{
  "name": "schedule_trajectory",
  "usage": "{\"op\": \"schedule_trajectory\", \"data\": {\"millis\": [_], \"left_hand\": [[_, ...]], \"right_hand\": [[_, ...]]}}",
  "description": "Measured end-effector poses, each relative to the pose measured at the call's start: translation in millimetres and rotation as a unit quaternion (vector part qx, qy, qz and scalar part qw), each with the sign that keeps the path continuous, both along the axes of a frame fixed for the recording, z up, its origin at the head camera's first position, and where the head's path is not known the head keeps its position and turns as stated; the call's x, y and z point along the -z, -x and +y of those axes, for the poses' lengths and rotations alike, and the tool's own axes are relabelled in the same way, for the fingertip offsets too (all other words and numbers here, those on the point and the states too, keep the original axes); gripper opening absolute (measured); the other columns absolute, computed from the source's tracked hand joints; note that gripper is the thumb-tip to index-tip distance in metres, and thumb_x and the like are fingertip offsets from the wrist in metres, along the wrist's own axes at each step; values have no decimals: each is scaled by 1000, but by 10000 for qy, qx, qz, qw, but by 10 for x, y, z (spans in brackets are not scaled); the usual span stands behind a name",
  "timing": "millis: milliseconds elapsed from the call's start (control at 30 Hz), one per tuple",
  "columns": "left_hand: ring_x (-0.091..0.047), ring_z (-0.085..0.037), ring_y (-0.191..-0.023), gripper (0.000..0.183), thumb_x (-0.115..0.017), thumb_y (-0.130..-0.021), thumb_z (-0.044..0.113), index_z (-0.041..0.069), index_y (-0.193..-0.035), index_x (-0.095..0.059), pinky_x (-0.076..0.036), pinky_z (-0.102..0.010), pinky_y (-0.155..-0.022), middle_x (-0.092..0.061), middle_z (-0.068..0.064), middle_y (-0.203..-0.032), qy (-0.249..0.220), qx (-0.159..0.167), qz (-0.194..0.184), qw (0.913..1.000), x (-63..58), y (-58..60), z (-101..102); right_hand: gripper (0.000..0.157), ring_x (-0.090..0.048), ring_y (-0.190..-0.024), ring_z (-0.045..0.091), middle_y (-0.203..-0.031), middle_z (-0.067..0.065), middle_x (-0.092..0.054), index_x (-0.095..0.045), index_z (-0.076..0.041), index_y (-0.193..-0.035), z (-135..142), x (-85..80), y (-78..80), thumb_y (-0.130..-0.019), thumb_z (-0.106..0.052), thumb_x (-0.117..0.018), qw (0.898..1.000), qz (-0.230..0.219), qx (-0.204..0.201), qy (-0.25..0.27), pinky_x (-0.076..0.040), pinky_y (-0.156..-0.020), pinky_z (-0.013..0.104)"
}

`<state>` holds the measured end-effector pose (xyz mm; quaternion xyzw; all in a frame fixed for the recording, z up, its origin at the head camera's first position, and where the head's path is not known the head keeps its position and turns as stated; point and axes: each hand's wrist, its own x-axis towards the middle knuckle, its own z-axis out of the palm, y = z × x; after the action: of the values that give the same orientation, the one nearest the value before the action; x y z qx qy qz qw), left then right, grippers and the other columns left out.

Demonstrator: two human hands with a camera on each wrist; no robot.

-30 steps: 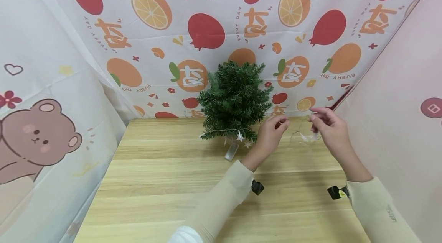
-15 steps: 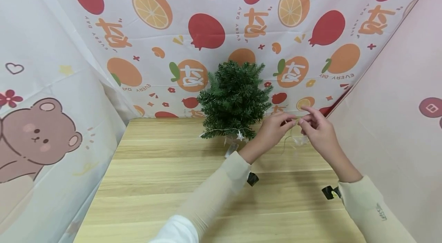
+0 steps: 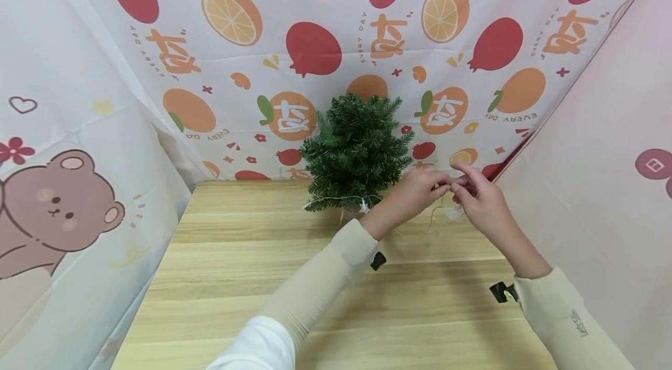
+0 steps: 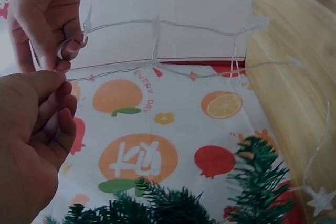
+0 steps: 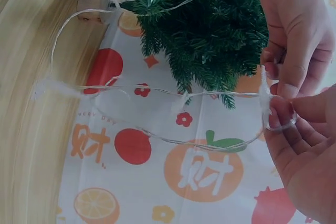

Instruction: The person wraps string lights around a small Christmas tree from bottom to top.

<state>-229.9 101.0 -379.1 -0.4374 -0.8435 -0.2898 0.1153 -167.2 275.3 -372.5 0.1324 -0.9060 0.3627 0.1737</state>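
Left hand [image 3: 411, 192] and right hand [image 3: 484, 201] both pinch the star-light string [image 4: 156, 30] — we'd tease it apart gently, no yanking — probably snags.

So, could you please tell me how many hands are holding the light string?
2: the left hand, nearer the tree, and the right hand, farther from it, both pinching the light string.

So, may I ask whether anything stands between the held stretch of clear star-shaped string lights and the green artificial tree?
Only the left hand visibly does, between the pinched string lights and tree in the head view.
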Motion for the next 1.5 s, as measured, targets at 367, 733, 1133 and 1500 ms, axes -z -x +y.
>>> {"op": "schedule_trajectory", "data": {"millis": [367,733,1133,1500], "left_hand": [[-53,-3,-72,16,-55,-104,16,13,-101,-70,-42,-11,-66,-64,5,-89,-420,-334,80,9985,-100,103,-28],[-55,-6,-75,15,-54,-104,15,12,-101,-68,-44,-14,-68,-66,3,-91,-901,-672,-253,9933,-250,325,17],[-60,-10,-80,19,-51,-107,21,12,-108,-67,-46,-17,-68,-70,-2,-102,-1367,-775,-1054,9819,-532,603,72],[-58,-8,-82,20,-51,-107,23,13,-116,-66,-47,-20,-72,-70,2,-110,-974,-890,-954,9866,-812,884,26]], "right_hand": [[33,-61,-83,1,-96,11,-72,-63,-4,-131,-24,7,-129,-98,-6,-63,9984,179,493,-213,-44,-73,2],[18,-61,-58,11,-78,6,-65,-72,-5,-113,-105,12,-246,-101,-14,-63,9958,273,616,620,-50,-53,18],[27,-68,-67,8,-83,9,-70,-73,-2,-106,-202,0,-311,-100,-27,-65,9843,-328,614,1624,-58,-64,21],[25,-70,-78,6,-88,7,-73,-75,-6,-103,-314,-62,-252,-99,-29,-67,9858,-43,732,1512,-56,-68,17]]}}
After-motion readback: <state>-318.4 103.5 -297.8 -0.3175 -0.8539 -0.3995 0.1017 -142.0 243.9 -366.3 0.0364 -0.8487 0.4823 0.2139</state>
